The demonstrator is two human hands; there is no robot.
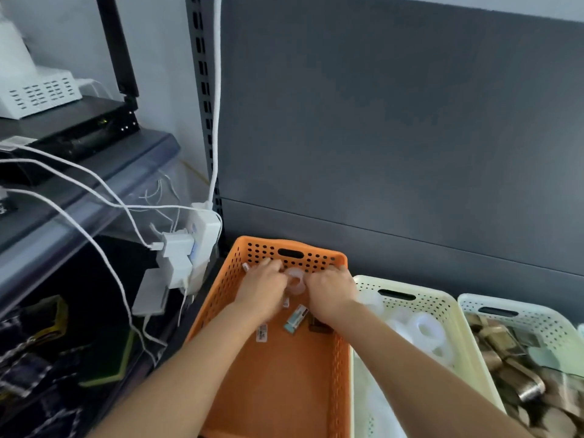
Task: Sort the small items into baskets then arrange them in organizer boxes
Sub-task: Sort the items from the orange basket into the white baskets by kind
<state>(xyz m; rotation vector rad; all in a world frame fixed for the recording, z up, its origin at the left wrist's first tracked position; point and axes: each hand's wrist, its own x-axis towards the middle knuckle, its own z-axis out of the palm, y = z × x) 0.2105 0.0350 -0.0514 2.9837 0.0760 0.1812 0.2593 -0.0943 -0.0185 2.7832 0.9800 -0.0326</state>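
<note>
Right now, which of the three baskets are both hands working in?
The orange basket, leftmost: the left hand and right hand both reach into it. The cream basket beside it and the pale basket farthest right have no hand inside.

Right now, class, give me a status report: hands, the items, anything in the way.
Left hand and right hand flank white ring in orange basket, grip blurred. Small labelled pieces loose on basket floor. Nothing seen blocking.

The left hand (264, 284) and right hand (331, 287) blur around the ring (295, 281); their grip is unclear. The packet (295, 318) label is unreadable. The end basket (534, 314) runs off the right edge.
</note>
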